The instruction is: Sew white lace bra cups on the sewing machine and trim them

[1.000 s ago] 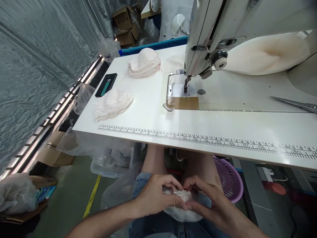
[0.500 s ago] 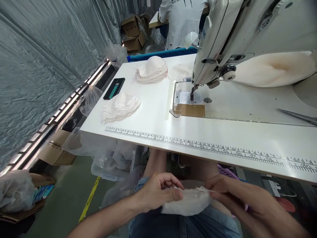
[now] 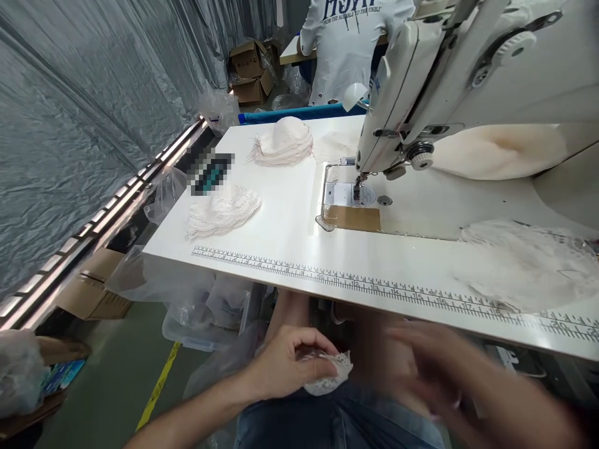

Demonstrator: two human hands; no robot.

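Over my lap, my left hand [image 3: 299, 362] pinches a small piece of white lace [image 3: 330, 373] between thumb and fingers. The lace bunches up, and part of it is hidden inside the hand. To its right, apart from the lace, is my right hand [image 3: 435, 368]; motion smears its fingers, so I cannot see whether it holds anything. A sheer white fabric piece [image 3: 533, 265] with a frayed edge lies crumpled on the right of the sewing table [image 3: 281, 227], near the printed ruler.
The sewing machine [image 3: 397, 106] stands over the table, its needle [image 3: 358, 187] above the plate. Stacked white lace pieces [image 3: 224, 212] and pale fabric cups [image 3: 285, 140] lie to the left. Behind the table sits a person in a white shirt [image 3: 350, 56]. A plastic bin [image 3: 201, 333] stands below.
The sheer white piece that both hands held over the lap now lies on the table's right side, where the scissors showed. Lace remains in my left hand, while my right hand has come away.
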